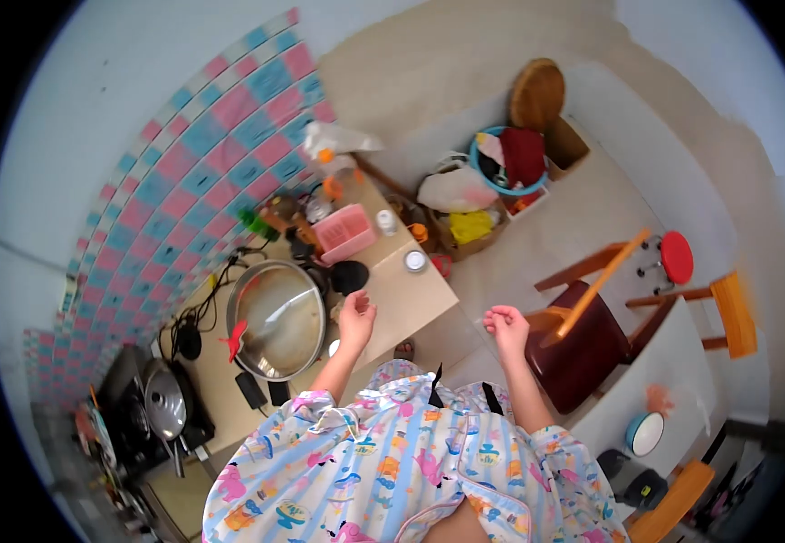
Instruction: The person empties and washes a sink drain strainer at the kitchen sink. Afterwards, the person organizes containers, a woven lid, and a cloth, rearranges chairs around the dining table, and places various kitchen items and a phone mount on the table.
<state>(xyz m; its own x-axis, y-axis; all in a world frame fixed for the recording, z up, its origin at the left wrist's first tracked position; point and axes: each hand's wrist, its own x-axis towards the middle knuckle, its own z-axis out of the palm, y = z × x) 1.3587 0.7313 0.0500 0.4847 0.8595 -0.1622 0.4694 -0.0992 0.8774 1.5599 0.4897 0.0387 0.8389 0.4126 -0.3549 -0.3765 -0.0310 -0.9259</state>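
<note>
My left hand [356, 319] is raised over the counter [415, 303], close to a black round object [349, 277], with its fingers loosely curled; whether anything is between them is too small to tell. To its left lies a large round pan with a glass lid [277, 319], and a red item [235, 341] sits at the lid's rim. My right hand [507, 328] hangs in the air past the counter's corner, near a dark red chair seat [574, 348]. Its fingers are curled in. A white-lidded jar [415, 261] and a pink basket [345, 233] stand on the counter.
A stove with a lidded pan [165, 404] is at the left. Boxes and a blue tub [510, 188] of cloths stand on the floor beyond the counter. At the right are a red stool [678, 258], wooden chairs and a table with a bowl [646, 433].
</note>
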